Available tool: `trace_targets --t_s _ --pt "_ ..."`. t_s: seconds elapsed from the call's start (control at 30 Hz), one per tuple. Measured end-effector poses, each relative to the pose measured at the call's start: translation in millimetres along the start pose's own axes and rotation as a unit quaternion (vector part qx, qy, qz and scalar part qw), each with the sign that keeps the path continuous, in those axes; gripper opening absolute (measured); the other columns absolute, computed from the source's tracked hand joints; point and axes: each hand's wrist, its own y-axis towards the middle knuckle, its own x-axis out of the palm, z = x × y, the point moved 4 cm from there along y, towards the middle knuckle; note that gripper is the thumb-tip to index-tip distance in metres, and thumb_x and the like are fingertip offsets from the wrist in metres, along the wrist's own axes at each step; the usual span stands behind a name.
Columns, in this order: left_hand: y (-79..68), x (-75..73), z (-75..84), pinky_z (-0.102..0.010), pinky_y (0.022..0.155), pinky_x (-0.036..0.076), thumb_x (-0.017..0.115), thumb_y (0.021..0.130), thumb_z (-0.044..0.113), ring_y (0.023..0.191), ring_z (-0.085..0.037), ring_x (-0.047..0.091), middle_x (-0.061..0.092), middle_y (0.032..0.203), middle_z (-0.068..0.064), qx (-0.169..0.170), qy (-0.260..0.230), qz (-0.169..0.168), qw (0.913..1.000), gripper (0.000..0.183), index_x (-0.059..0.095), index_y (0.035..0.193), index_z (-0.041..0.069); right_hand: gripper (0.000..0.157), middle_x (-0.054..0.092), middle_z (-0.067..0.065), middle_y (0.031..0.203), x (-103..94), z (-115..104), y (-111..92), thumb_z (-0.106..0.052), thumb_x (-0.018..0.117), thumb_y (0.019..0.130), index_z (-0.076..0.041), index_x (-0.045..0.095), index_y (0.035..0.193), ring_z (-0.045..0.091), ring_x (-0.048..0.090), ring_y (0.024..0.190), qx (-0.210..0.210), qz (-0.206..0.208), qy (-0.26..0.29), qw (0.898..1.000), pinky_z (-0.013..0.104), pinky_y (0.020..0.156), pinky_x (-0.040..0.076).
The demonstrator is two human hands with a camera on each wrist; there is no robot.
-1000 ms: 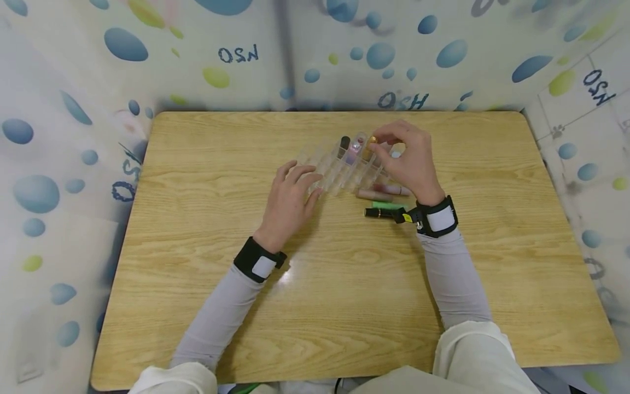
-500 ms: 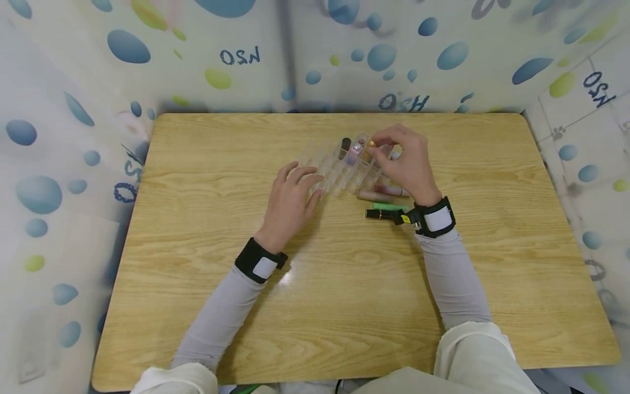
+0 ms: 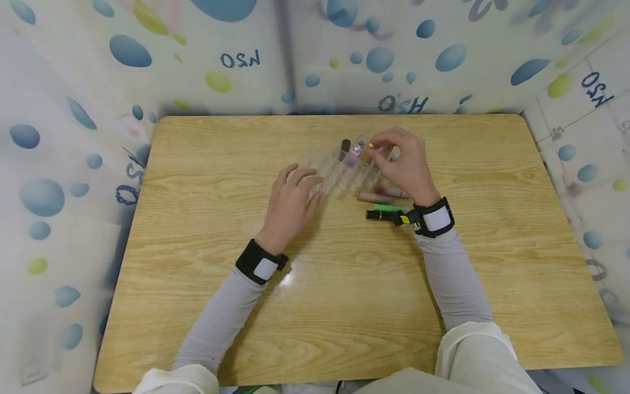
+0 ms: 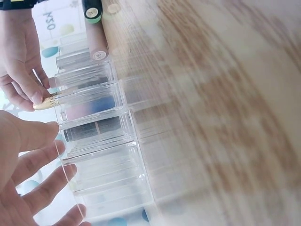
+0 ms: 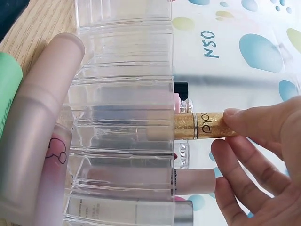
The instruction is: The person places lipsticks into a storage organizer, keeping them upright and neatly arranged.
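A clear plastic lipstick organizer with rows of compartments stands near the back of the table. My right hand pinches a gold glitter lipstick tube by its upper end, between thumb and index finger. The tube's lower part sits inside a compartment. My left hand rests its spread fingertips on the organizer's top edge, as the left wrist view shows. Beside the gold tube, the organizer holds a black-capped tube, a pink and purple tube and a pale pink tube.
On the table, in front of the organizer, lie a matte pinkish tube, a pink tube, a green tube and a black tube. A patterned wall stands behind the table.
My right hand has moved slightly down and left with the gold lipstick tube, which sits lower in the compartment. The left hand stays on the organizer.
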Motion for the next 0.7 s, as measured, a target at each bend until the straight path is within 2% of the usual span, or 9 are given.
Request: trace_targets --t_s 0.47,0.7 --pt "-0.6 0.1 -0.6 -0.051 0.126 0.037 0.072 0.104 0.023 0.14 -0.038 0.055 0.069 0.138 -0.014 -0.002 0.003 -0.006 1.0 0.028 0.076 0.128 0.008 0.016 0.077 0.015 0.106 3.5 7.6 0.0 -0.004 0.084 0.092 0.001 0.079 0.106 0.027 0.068 0.081 0.008 -0.013 0.0 1.0 0.043 0.075 0.056" --pt "-0.6 -0.5 0.0 -0.048 0.128 0.035 0.071 0.105 0.023 0.137 -0.035 0.059 0.07 0.137 -0.014 0.007 0.01 0.0 0.9999 0.028 0.076 0.127 0.007 0.014 0.078 0.015 0.104 6.3 11.8 -0.7 -0.003 0.083 0.092 0.001 0.079 0.105 0.027 0.067 0.076 0.014 -0.023 0.005 1.0 0.047 0.071 0.055"
